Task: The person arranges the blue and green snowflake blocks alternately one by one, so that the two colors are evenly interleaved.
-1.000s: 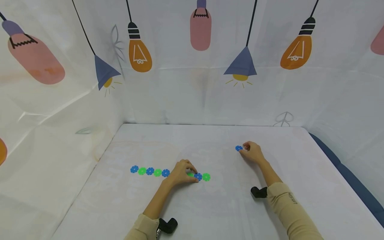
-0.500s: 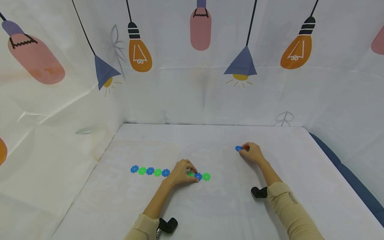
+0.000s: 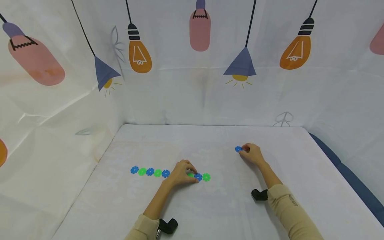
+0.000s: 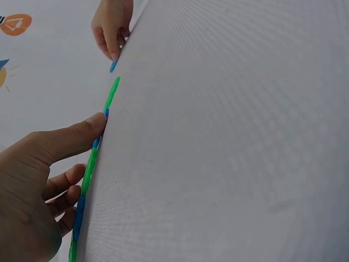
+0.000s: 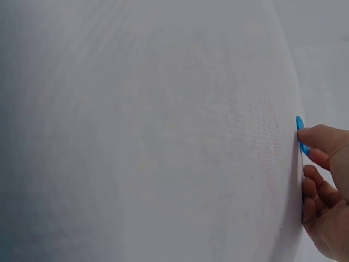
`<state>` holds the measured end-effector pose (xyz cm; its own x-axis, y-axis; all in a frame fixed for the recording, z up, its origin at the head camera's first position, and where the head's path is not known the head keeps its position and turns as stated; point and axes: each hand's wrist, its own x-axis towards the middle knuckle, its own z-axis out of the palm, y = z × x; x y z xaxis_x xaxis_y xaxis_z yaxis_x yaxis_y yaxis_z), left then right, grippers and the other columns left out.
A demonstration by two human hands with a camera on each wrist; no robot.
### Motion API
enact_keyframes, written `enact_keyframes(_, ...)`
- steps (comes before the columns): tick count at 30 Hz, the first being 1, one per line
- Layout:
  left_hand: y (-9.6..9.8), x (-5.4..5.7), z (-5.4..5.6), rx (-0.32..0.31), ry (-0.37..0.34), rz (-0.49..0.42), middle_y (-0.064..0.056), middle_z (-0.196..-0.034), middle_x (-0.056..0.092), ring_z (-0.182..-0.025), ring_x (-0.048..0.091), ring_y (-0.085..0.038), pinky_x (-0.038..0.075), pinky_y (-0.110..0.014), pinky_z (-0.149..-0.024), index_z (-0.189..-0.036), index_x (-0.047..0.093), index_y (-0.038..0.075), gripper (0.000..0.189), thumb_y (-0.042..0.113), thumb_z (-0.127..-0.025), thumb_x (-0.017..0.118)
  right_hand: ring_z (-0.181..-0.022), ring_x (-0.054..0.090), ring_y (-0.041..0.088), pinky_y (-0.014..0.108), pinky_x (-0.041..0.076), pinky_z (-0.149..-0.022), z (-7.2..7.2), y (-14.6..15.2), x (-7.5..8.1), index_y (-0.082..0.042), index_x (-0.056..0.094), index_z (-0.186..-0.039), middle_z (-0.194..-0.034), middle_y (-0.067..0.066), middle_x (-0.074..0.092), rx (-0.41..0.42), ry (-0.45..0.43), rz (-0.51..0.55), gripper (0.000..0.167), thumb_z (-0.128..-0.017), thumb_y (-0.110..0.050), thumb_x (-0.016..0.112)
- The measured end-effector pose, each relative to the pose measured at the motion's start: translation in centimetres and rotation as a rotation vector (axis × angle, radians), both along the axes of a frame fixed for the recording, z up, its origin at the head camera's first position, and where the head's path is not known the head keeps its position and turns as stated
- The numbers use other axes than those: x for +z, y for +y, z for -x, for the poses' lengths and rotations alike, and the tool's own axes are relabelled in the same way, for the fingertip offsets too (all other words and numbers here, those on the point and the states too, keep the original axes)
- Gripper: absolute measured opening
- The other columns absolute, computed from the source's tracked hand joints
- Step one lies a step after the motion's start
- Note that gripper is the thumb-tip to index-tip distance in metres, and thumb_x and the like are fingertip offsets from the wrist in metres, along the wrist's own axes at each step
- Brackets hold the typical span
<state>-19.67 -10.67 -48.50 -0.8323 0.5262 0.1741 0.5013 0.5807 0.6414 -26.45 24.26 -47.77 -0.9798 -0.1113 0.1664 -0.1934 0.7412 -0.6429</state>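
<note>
A row of flat, notched snowflake building discs, blue (image 3: 150,171) and green (image 3: 142,171) in turn, lies joined on the white table. Over the row's right part, my left hand (image 3: 181,173) holds a blue disc (image 3: 198,177) between thumb and fingers. A green disc (image 3: 206,177) forms the right end, and the hand covers part of the row behind it. Farther back to the right, my right hand (image 3: 252,153) pinches a separate blue disc (image 3: 238,149) by its edge. The right wrist view shows thumb and forefinger on that blue disc (image 5: 299,124), seen edge-on, close over the tabletop.
The white table (image 3: 228,213) meets a pale cloth wall (image 3: 180,96) printed with lamps and bulbs. A dark blue strip (image 3: 345,170) runs beyond the table's right edge. Black wrist mounts (image 3: 168,226) stick out from both sleeves.
</note>
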Motion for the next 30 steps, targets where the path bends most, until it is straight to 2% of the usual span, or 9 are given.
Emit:
enact_keyframes(22,-0.07,-0.11,0.06,-0.012,0.019,0.008,0.000,-0.089,0.061,-0.091,0.051,-0.018,0.038,-0.039,-0.082,-0.088,0.074,0.013,0.029,0.033,-0.069,0.082,-0.083,0.054,0.031,0.041,0.044,-0.073,-0.43,-0.06,0.16,0.011,0.061,-0.098,-0.091,0.022,0.060,-0.009,-0.013,-0.006,0.028,-0.084,-0.013,0.067)
enact_keyframes(30,0.86,0.21,0.14,-0.033,0.047,0.060,0.001,-0.091,0.062,-0.092,0.051,-0.018,0.035,-0.044,-0.085,-0.094,0.074,0.015,0.035,0.038,-0.069,0.082,-0.086,0.054,0.032,0.043,0.044,-0.076,-0.36,-0.07,0.11,0.010,0.061,-0.098,-0.093,0.022,0.060,-0.020,-0.030,0.003,0.028,-0.084,-0.013,0.066)
